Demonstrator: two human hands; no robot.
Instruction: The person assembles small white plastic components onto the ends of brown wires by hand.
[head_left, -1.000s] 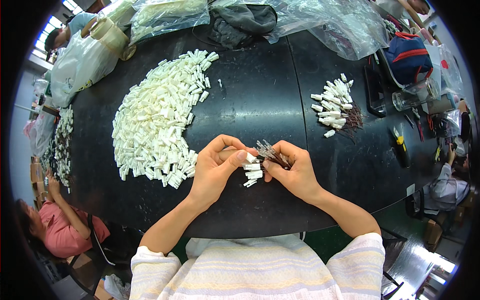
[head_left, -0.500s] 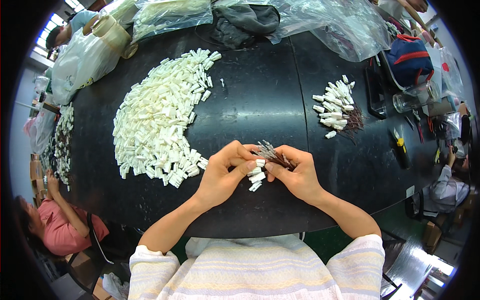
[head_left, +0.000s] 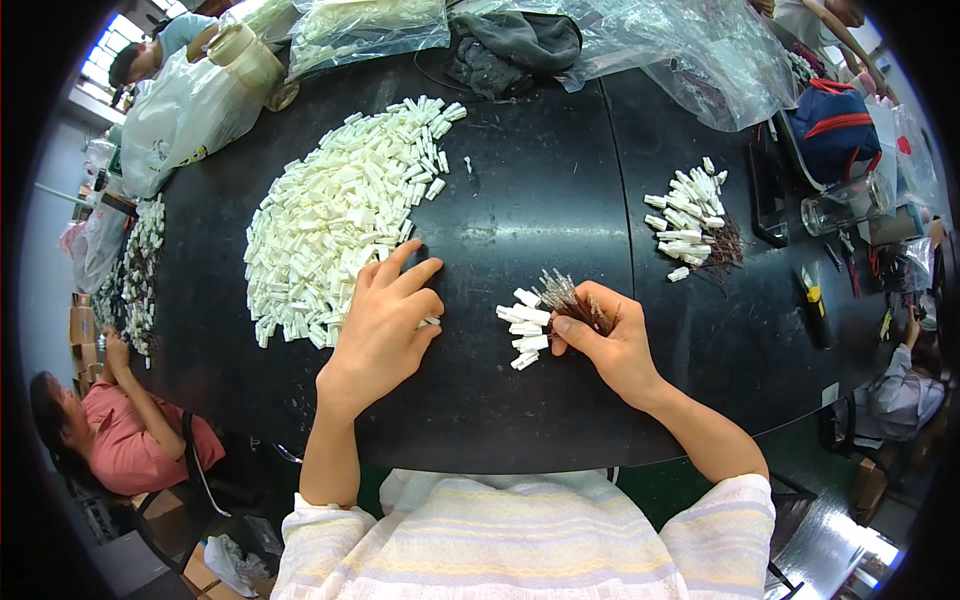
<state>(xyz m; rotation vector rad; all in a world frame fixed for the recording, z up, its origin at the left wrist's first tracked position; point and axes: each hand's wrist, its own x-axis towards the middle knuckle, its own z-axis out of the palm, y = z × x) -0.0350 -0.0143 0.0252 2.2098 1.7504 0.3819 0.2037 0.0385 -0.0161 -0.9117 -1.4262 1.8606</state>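
My right hand (head_left: 622, 348) grips a bundle of thin dark-brown wires (head_left: 592, 310). Bare silvery tips (head_left: 556, 288) stick out at the upper end of the bundle, and several white plastic connector housings (head_left: 526, 328) jut out to its left. At the lower right edge of a big heap of loose white housings (head_left: 325, 220), my left hand (head_left: 383, 330) hovers or rests with its fingers spread. A bit of white shows beside its thumb; whether the fingers touch that piece I cannot tell.
Wires with white housings fitted (head_left: 690, 220) lie piled at the right. Beyond them are a dark phone-like slab (head_left: 768, 190), a glass jar (head_left: 848, 203) and a yellow-and-black cutter (head_left: 814, 305). Plastic bags (head_left: 690, 60) and a grey cloth (head_left: 512, 55) line the far edge. A co-worker (head_left: 140, 430) sits left.
My left hand has left the wire bundle and moved left to the heap, its fingers spreading. My right hand keeps the bundle, turned slightly, with the housings now more in view.
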